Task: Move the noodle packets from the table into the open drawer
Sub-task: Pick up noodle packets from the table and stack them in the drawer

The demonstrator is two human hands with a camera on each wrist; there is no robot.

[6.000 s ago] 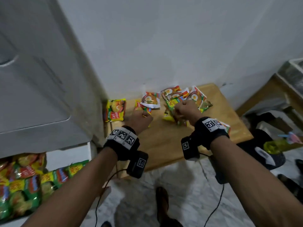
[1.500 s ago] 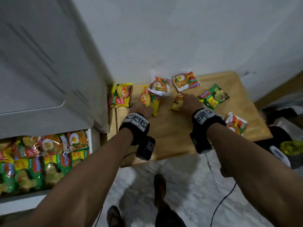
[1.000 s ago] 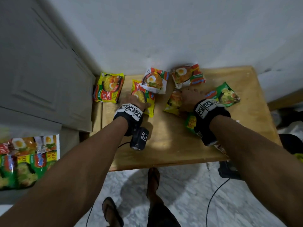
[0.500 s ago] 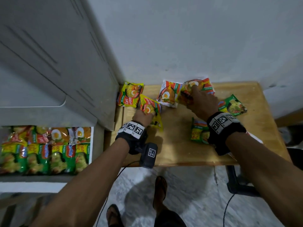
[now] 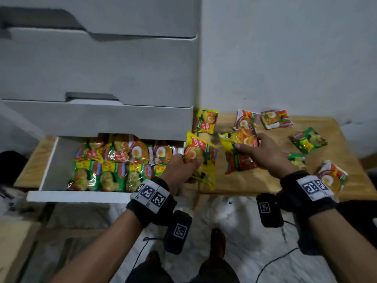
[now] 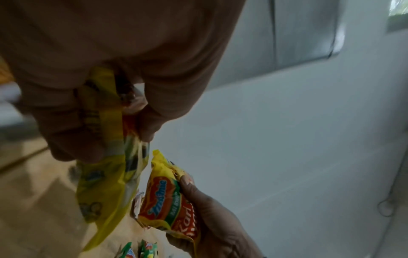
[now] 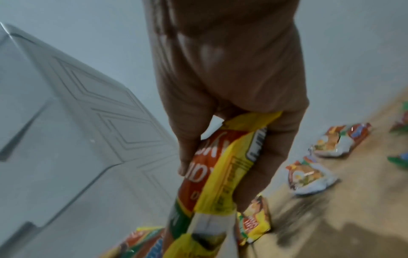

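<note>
My left hand (image 5: 184, 164) grips a yellow noodle packet (image 5: 201, 158) by its lower edge, lifted at the table's left end beside the open drawer (image 5: 53, 160). In the left wrist view the fingers (image 6: 70, 136) and thumb pinch that yellow packet (image 6: 103, 178). My right hand (image 5: 259, 154) holds a second yellow and red packet (image 5: 237, 154) above the wooden table (image 5: 234, 185); the right wrist view shows this packet (image 7: 220, 174) clamped between thumb and fingers. The drawer holds several packets (image 5: 114, 160) in rows.
More packets lie on the table: a yellow one (image 5: 206, 121) against the cabinet, two white and red ones (image 5: 275, 119) near the wall, green ones (image 5: 308, 139) at the right, one (image 5: 332, 176) at the front right edge. Shut grey drawers (image 5: 98, 68) stand above the open one.
Both hands have lifted a packet off the table and swung left towards the drawer. The view has turned left, so the open drawer now lies beside my left hand.
</note>
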